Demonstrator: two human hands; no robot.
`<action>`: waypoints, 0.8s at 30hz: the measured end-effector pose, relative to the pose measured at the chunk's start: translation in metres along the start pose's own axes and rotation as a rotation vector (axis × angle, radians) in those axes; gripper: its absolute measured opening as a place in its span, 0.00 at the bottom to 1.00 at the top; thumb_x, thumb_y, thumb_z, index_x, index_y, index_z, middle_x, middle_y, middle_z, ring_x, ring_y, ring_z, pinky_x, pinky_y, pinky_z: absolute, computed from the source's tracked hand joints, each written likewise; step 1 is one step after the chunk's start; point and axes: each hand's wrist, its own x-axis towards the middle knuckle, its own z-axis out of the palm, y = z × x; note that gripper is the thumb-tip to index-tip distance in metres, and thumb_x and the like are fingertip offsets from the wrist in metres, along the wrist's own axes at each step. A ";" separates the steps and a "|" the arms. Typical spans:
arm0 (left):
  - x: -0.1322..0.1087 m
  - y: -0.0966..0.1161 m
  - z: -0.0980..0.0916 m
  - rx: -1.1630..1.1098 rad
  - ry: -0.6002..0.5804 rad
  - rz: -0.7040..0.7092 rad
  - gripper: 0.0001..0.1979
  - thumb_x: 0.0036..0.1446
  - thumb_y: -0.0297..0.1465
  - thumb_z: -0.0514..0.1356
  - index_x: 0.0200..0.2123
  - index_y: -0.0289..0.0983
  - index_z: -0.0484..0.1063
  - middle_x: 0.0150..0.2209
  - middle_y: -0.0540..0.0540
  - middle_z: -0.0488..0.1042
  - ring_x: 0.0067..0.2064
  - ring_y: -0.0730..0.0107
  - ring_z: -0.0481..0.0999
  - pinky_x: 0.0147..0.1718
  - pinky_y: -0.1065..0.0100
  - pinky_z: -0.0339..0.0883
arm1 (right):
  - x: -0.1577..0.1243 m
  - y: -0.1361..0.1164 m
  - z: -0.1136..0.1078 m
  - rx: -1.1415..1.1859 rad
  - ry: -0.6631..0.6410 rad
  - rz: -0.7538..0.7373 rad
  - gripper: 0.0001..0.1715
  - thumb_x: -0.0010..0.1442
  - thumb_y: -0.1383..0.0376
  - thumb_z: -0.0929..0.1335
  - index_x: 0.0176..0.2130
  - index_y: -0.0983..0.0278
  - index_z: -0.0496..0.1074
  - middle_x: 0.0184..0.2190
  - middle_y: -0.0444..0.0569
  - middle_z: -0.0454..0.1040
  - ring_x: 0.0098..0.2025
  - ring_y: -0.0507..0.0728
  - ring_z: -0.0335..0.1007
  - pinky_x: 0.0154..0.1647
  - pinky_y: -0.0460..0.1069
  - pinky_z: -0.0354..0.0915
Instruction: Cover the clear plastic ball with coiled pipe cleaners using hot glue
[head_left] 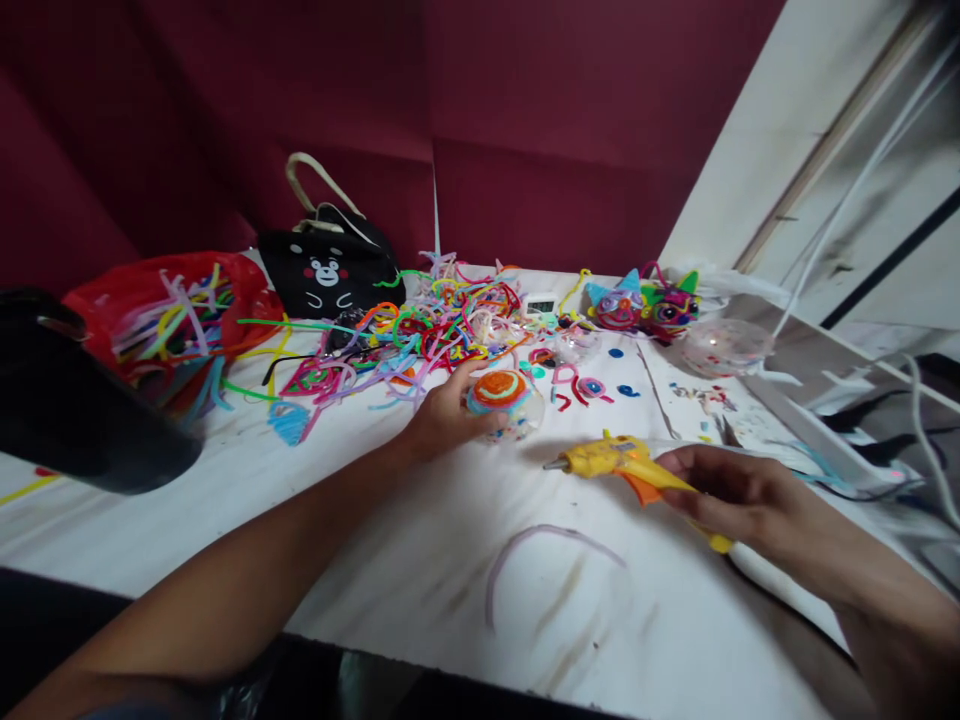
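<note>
In my left hand point(448, 412) is a clear plastic ball point(526, 418), its upper side covered with coiled pipe cleaner in orange, white and blue. My fingers wrap around its left side. My right hand point(716, 492) grips a yellow hot glue gun point(611, 458) with an orange trigger, and the nozzle points left, apart from the ball. A curved mauve pipe cleaner point(551, 532) lies on the table in front of the glue gun. Behind the ball are small coiled and bent pipe cleaner pieces point(591, 388), pink, red and blue.
A tangled heap of pipe cleaners point(450, 315) spreads across the back. Left are a red bag point(255, 285) of pipe cleaners, a black bear-face bag point(322, 275) and a black object point(82, 400). Finished pipe cleaner heads point(619, 305), a clear bowl-like piece point(726, 347) and a white tray point(832, 430) stand right.
</note>
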 end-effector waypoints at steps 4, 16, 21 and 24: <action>-0.004 0.010 0.002 -0.387 0.058 -0.011 0.42 0.42 0.40 0.70 0.58 0.36 0.59 0.58 0.36 0.71 0.58 0.52 0.72 0.52 0.60 0.66 | -0.005 -0.008 0.000 0.195 0.125 0.037 0.27 0.45 0.50 0.78 0.43 0.58 0.79 0.41 0.50 0.78 0.37 0.57 0.73 0.31 0.45 0.69; -0.018 0.027 0.012 -0.860 -0.007 -0.182 0.39 0.45 0.37 0.68 0.60 0.42 0.60 0.57 0.42 0.70 0.47 0.59 0.76 0.39 0.62 0.72 | -0.006 -0.014 0.014 0.394 0.168 -0.066 0.23 0.45 0.54 0.79 0.40 0.60 0.78 0.32 0.48 0.77 0.28 0.52 0.69 0.23 0.43 0.67; -0.021 0.029 0.017 -0.917 -0.042 -0.197 0.38 0.43 0.35 0.69 0.59 0.43 0.63 0.58 0.42 0.71 0.51 0.56 0.75 0.41 0.63 0.71 | -0.001 -0.011 0.034 0.362 0.335 -0.222 0.17 0.52 0.56 0.76 0.40 0.58 0.72 0.31 0.45 0.76 0.25 0.51 0.69 0.20 0.42 0.66; -0.023 0.031 0.020 -0.939 -0.051 -0.205 0.38 0.43 0.34 0.69 0.59 0.42 0.64 0.58 0.43 0.71 0.54 0.54 0.73 0.44 0.62 0.70 | -0.002 -0.004 0.043 0.211 0.377 -0.268 0.17 0.52 0.57 0.76 0.39 0.59 0.72 0.31 0.47 0.78 0.25 0.54 0.73 0.21 0.45 0.71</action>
